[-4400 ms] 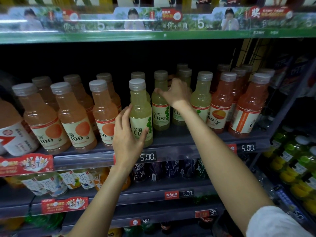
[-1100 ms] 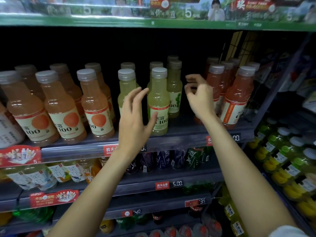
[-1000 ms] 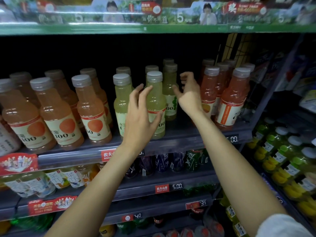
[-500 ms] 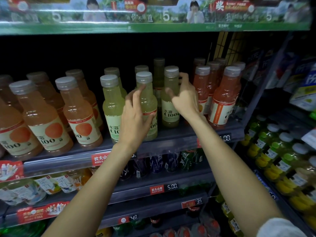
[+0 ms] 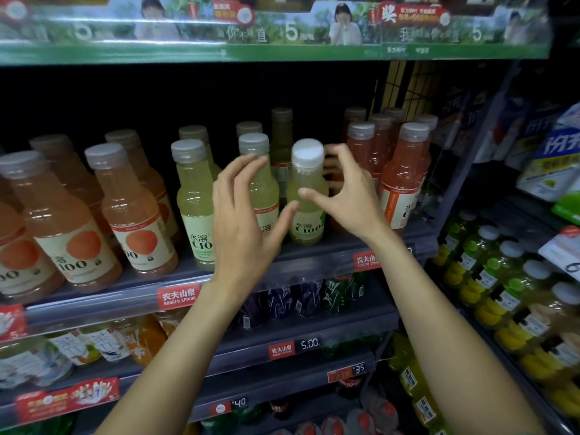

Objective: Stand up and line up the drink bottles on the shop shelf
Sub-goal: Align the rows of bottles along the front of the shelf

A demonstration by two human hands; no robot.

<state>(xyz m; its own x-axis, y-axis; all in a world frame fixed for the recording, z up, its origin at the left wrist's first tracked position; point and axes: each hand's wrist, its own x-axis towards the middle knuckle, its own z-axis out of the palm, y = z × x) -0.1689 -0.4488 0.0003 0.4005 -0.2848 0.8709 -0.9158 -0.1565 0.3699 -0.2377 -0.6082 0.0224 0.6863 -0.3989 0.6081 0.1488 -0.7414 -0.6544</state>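
My right hand (image 5: 348,196) has its thumb on the front of a pale green bottle (image 5: 306,196) and its fingers curled behind it — clamped on it; the bottle stands near the front edge of the shelf (image 5: 314,262), tipped slightly towards me; my left hand (image 5: 248,215) hovers in front of the next green bottle (image 5: 260,171), fingers spread, gripping nothing; orange bottles (image 5: 131,211) fill the shelf's left part.

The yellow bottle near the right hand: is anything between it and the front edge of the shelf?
Nothing visible does. The yellow bottle stands upright with bare shelf before it; the right hand holds it from the right.
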